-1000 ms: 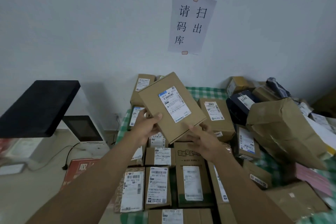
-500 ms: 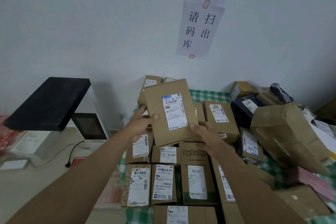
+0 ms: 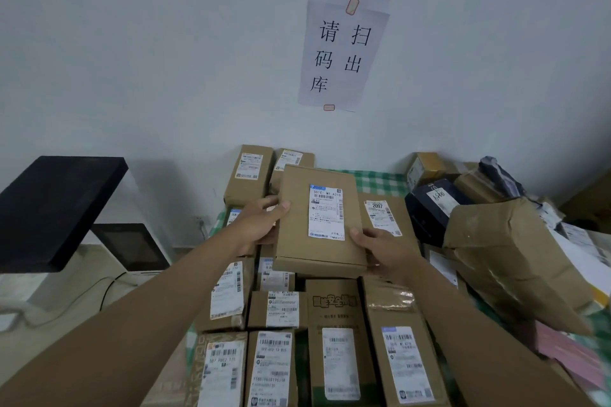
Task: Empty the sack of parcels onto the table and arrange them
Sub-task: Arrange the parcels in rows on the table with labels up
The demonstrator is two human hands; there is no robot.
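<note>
Head view, flat parcel (image 3: 297, 225) gripped between left hand (image 3: 256, 225), right hand (image 3: 380, 249)

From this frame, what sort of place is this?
Likely a parcel pickup or sorting station: labelled cardboard parcels crowd a checked table, a scan-out wall sign hangs above, and both hands hold one box.

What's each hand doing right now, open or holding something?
Left hand: holding the flat cardboard parcel by its left edge.
Right hand: holding the same parcel at its lower right corner.
</note>
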